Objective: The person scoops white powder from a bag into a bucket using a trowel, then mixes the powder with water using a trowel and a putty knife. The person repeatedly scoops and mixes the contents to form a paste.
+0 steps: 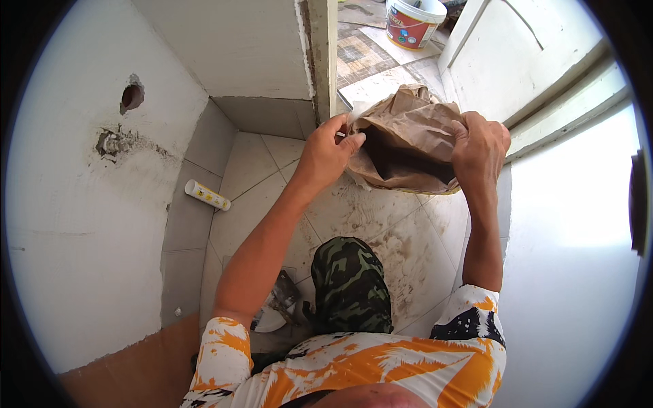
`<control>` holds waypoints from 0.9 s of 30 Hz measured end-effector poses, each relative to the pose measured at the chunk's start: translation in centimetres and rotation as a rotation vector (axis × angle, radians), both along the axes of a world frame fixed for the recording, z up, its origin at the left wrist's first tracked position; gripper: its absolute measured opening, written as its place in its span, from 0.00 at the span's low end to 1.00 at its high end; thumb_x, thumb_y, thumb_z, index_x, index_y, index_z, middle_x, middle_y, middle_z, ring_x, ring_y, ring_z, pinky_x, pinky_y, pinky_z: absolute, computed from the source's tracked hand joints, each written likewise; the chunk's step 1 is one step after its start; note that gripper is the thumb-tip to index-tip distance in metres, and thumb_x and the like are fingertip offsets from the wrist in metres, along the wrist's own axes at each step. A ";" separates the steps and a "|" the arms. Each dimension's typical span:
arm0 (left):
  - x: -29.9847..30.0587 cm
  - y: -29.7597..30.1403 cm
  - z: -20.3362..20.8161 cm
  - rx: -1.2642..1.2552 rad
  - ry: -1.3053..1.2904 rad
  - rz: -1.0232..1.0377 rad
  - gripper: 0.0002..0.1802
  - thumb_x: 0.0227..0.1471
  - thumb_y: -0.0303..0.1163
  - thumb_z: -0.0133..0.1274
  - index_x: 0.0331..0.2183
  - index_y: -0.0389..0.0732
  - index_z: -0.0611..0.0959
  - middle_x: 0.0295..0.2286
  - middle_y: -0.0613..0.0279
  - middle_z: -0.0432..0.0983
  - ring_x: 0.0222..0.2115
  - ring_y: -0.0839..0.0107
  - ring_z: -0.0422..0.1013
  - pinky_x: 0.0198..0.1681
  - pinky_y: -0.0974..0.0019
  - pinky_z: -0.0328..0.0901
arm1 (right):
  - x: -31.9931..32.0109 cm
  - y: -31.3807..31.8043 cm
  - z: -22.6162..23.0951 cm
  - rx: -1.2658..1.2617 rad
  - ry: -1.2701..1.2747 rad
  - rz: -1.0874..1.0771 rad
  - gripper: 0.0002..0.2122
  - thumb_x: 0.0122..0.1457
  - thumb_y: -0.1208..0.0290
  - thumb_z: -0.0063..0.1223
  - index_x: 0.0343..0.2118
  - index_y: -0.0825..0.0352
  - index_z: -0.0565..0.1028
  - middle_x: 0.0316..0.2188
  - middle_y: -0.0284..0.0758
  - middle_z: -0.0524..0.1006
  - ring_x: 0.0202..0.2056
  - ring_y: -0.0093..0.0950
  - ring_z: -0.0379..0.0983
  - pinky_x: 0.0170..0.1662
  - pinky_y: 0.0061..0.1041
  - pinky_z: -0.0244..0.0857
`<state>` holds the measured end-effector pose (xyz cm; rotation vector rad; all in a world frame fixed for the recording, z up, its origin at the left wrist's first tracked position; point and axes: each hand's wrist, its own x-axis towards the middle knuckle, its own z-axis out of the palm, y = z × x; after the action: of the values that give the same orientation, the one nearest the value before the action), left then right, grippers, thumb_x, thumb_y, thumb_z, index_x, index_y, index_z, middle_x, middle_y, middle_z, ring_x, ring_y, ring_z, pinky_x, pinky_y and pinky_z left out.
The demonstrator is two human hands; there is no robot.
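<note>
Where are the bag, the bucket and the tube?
Bag [416,126]: head view, on its crumpled brown paper.
Bucket [409,31]: head view, on its red side.
Tube [208,195]: head view, middle of its side.

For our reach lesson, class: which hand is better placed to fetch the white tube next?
Probably the left hand: it is nearer the white tube. The right hand is farther away; both hold the paper bag.

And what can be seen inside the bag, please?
The bag is held open by the left hand and right hand. Inside, only its brown walls and dark shadow show. The near rim and shadow hide the bottom, so I cannot tell what it contains.
</note>
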<state>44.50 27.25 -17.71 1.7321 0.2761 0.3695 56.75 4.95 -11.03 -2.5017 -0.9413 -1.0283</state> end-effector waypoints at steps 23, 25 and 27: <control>1.1 0.8 -4.6 -0.481 0.196 0.081 0.12 0.56 0.34 0.58 0.35 0.34 0.81 0.32 0.58 0.78 0.33 0.74 0.73 0.38 0.66 0.67 | 1.5 -5.1 -10.4 1.480 1.217 0.276 0.14 0.63 0.82 0.44 0.52 0.71 0.71 0.46 0.40 0.77 0.49 0.34 0.74 0.55 0.40 0.68; 0.7 0.5 -4.0 -0.577 0.233 0.051 0.10 0.58 0.32 0.55 0.38 0.35 0.79 0.34 0.61 0.78 0.35 0.74 0.73 0.40 0.66 0.68 | 2.9 -6.6 -12.1 1.609 1.413 0.403 0.15 0.63 0.82 0.42 0.52 0.71 0.71 0.47 0.41 0.77 0.50 0.35 0.73 0.56 0.41 0.67; 0.7 0.7 -4.7 -0.743 0.229 0.023 0.10 0.60 0.29 0.53 0.42 0.35 0.78 0.37 0.62 0.78 0.37 0.72 0.74 0.42 0.65 0.69 | 3.9 -7.2 -13.1 1.639 1.561 0.400 0.16 0.63 0.82 0.40 0.54 0.70 0.70 0.50 0.41 0.74 0.52 0.38 0.71 0.58 0.44 0.65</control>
<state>45.21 27.93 -22.42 1.0343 0.5240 0.0596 60.60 -2.26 -24.11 -0.9024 0.0970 0.4186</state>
